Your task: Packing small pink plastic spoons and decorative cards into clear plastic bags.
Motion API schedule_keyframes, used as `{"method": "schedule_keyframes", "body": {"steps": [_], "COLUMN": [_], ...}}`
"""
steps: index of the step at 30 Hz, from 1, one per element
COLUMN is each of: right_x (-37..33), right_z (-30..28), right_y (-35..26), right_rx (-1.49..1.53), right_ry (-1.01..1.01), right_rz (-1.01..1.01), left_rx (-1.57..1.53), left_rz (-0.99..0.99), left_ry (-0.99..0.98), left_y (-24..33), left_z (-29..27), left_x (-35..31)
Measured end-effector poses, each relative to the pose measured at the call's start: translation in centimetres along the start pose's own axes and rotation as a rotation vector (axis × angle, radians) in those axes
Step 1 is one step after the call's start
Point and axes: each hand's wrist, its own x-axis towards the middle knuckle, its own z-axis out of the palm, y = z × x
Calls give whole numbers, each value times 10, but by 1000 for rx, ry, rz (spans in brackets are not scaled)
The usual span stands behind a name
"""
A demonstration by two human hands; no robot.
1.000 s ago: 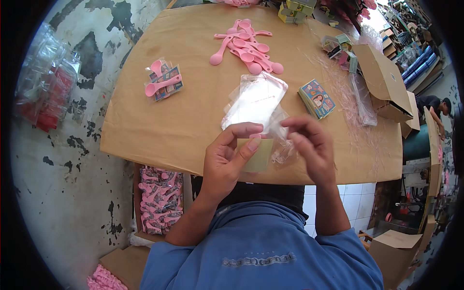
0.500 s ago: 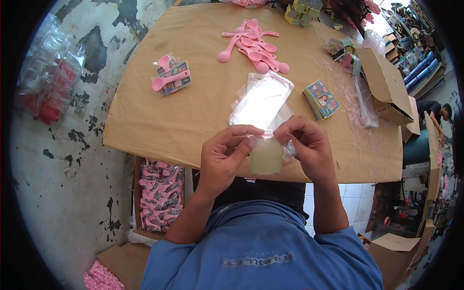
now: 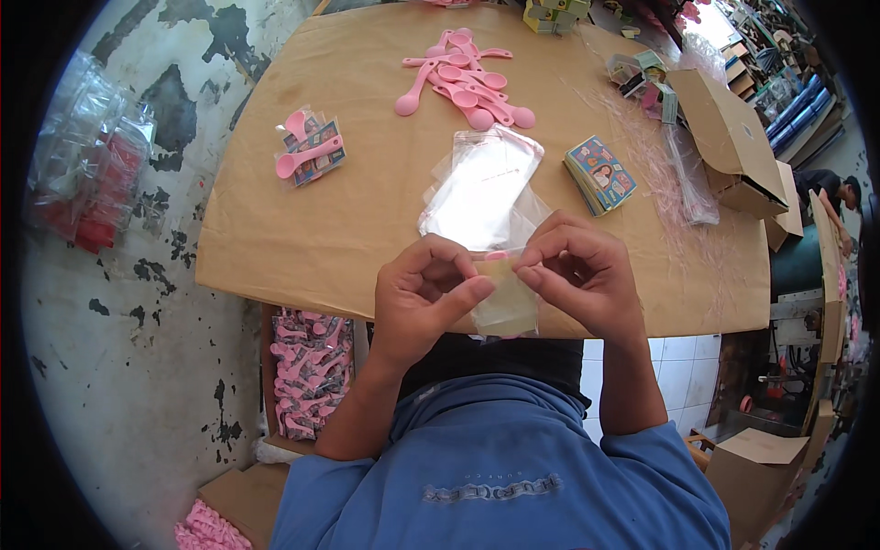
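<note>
Between my hands, at the table's near edge, is a small clear plastic bag (image 3: 507,312) with a pale card-like insert showing through. A bit of pink, like a spoon's end, shows at its top. My right hand (image 3: 584,275) pinches the bag's upper right corner between thumb and fingers. On its left side my left hand (image 3: 423,291) is closed, thumb and index finger at the bag's edge. Just beyond lies a stack of shiny clear bags (image 3: 481,188). A stack of printed cards (image 3: 600,174) sits right of it, and a pile of pink measuring spoons (image 3: 463,82) farther back.
Bagged spoons with cards (image 3: 310,151) lie at the table's left. An open cardboard box (image 3: 729,137) stands at the right edge beside plastic strands. Below the table, a box holds many packed spoons (image 3: 310,376). Another person (image 3: 830,197) is far right.
The bag has turned in my fingers, and pink now shows at its top. My left thumb and index finger have come slightly apart. The view has shifted a little.
</note>
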Motion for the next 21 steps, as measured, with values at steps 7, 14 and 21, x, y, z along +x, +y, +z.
{"method": "schedule_keyframes", "body": {"steps": [7, 14, 21], "right_x": [-2, -5, -7], "right_z": [5, 7, -65], "right_y": [10, 0, -34], "right_rx": [199, -40, -140], "right_ry": [123, 128, 240], "right_rz": [-3, 35, -91], "left_rx": [-39, 3, 609], "left_rz": [-140, -81, 512], "left_ry": [-4, 9, 363], "left_y": [11, 12, 50], "left_z": [16, 7, -57], "left_x": [3, -1, 19]}}
